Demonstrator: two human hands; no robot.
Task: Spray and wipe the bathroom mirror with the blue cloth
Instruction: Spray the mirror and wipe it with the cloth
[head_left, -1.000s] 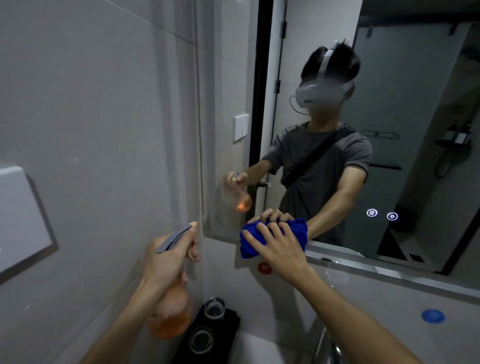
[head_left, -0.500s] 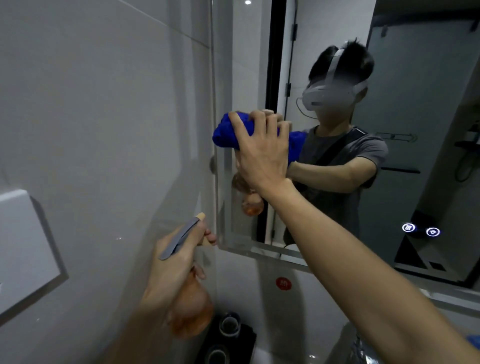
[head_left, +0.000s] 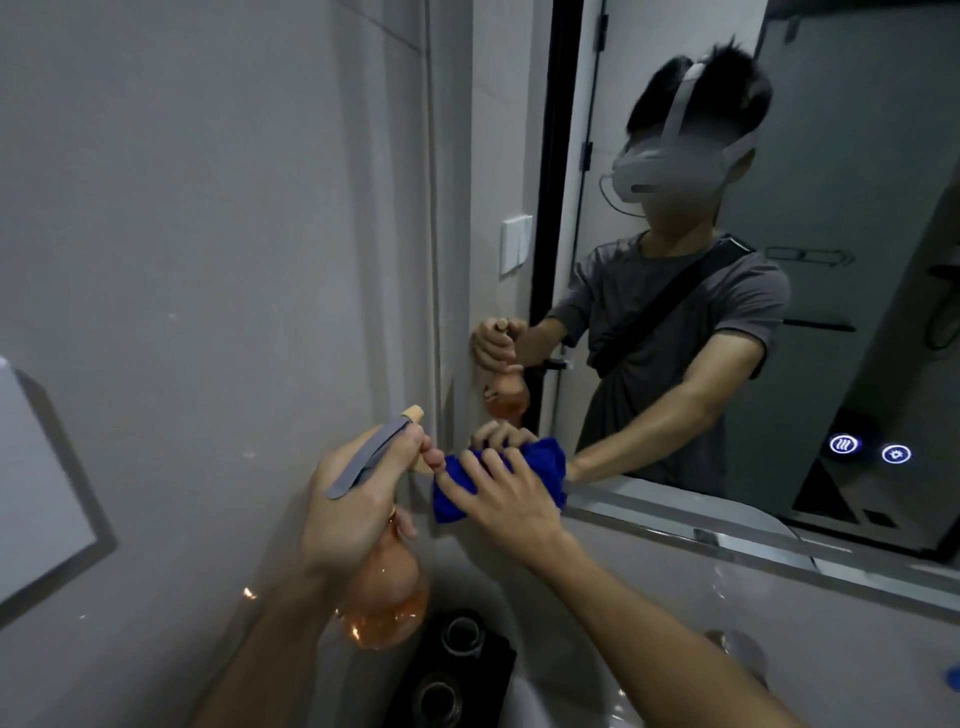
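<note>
Wiping under way at the bathroom mirror, lower left corner: right hand, fingers spread flat, pressing the blue cloth to the glass; left hand curled round an amber spray bottle. Best done with even pressure, overlapping strokes, edges included.

Side wall close left of mirror; tray with glasses below; mirror's right open

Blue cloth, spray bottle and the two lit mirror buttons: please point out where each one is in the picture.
blue cloth (head_left: 452, 501): head view, lower left fold, below the fingers.
spray bottle (head_left: 387, 592): head view, round orange body under the left hand.
lit mirror buttons (head_left: 843, 444): head view, the left glowing icon.
</note>
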